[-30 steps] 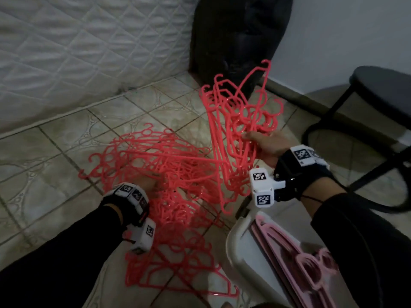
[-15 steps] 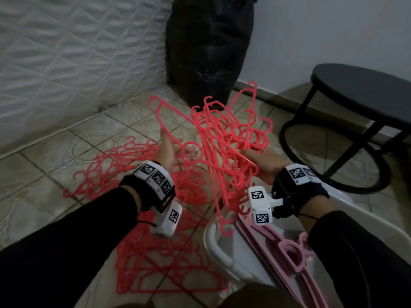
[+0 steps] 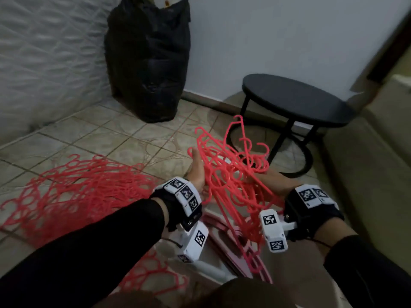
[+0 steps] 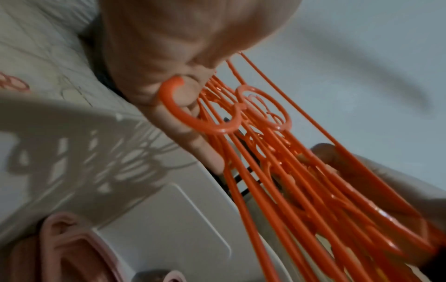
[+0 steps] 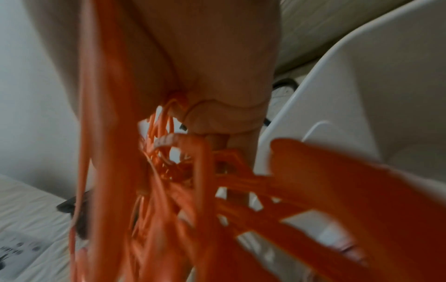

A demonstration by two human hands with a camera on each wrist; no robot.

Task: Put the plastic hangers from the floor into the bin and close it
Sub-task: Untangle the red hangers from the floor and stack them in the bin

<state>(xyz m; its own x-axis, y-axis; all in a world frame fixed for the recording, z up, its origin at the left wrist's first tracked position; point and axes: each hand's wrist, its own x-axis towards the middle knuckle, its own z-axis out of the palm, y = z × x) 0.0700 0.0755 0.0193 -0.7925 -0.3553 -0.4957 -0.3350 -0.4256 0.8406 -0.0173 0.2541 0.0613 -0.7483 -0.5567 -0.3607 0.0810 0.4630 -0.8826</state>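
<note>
A bundle of red plastic hangers hangs tilted between my two hands, over the white bin. My right hand grips the bundle from the right with curled fingers. On the bundle's left side my left hand presses with straight fingers, thumb pointing up. Pale pink hangers lie inside the bin under the bundle's lower end. A wide pile of red hangers stays on the tiled floor to the left.
A full black bag stands in the far corner against the white wall. A round black stool stands just behind the bundle on the right. A beige padded edge runs along the right; a quilted white mattress leans on the left.
My left hand left the floor pile and came up against the bundle. Both hands carried the bundle rightward and lower, over the bin. The view swung right, showing more of the stool.
</note>
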